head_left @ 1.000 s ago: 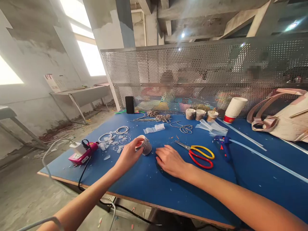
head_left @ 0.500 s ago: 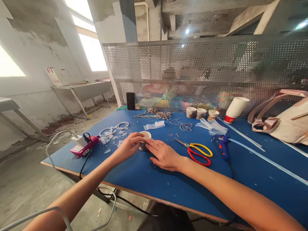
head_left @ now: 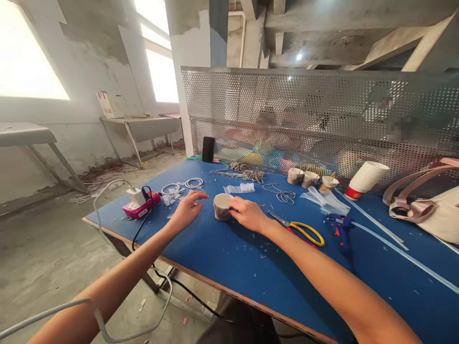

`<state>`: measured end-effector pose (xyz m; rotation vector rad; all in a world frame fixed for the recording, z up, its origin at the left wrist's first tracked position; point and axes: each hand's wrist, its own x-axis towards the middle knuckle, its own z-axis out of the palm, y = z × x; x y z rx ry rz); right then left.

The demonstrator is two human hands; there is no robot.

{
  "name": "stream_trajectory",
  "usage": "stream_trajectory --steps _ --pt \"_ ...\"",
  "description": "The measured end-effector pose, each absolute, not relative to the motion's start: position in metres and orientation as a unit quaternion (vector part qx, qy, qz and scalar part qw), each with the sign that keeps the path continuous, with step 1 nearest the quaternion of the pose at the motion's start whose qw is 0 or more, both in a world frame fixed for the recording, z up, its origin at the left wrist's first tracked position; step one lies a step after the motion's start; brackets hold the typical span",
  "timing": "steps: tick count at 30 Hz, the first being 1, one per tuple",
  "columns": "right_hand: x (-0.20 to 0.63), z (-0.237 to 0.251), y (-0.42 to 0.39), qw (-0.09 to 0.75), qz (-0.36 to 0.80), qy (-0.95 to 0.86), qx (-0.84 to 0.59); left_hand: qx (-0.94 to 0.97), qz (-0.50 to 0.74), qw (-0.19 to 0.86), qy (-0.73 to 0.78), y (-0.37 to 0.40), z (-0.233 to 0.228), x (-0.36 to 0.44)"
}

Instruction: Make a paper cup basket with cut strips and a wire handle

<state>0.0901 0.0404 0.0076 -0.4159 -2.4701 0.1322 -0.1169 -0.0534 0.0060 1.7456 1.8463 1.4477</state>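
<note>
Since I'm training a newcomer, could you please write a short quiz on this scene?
1. Which hand touches the nearest cup?
2. True or false: in the picture, the scissors lie left of the blue glue gun.
3. How many separate cups stand in the row left of the stacked white cups: A) two, B) three, C) five?

Key: 1. The right hand. 2. True. 3. B.

The right hand (head_left: 247, 213) covers part of the paper cup (head_left: 221, 211), and the right forearm (head_left: 315, 267) hides much of the scissors' red handle (head_left: 303, 239). The pale pink bag (head_left: 442, 217) is cut off at right — and figures (head_left: 264, 125) behind the perforated metal partition (head_left: 218, 95) are blurred.
</note>
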Motion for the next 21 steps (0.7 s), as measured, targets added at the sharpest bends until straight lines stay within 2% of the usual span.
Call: stream_trajectory --steps 4,11,21 --pt "0.083 0.014 0.054 0.326 0.066 -0.927 -0.173 0.549 0.526 0.146 0.634 -0.058 0.000 -0.119" --pt "0.076 0.017 0.064 0.288 0.116 -0.939 -0.150 0.471 0.575 0.219 0.632 -0.061 -0.006 -0.112" --pt "0.078 0.037 0.056 0.279 0.278 -0.905 -0.160 0.386 0.636 0.383 0.548 -0.077 0.002 -0.100"
